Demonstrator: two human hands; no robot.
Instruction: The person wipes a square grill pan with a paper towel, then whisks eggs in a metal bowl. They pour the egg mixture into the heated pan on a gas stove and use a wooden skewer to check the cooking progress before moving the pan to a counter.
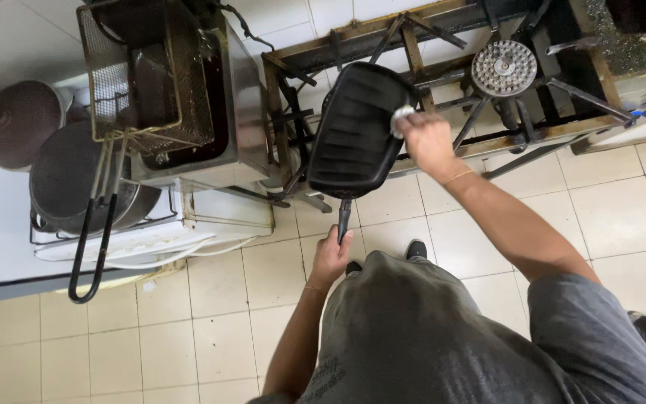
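Note:
A black rectangular grill pan (353,127) hangs tilted over the tiled floor, in front of a low burner stand. My left hand (330,256) grips its thin black handle from below. My right hand (426,140) presses a small white cloth (401,118) against the pan's right rim.
A metal burner stand (443,60) with a round gas burner (504,68) sits ahead. To the left stands a deep fryer (226,105) with a wire basket (143,75) whose long handle sticks out. Two dark pots (61,172) sit further left. My shoes (415,248) rest on beige floor tiles.

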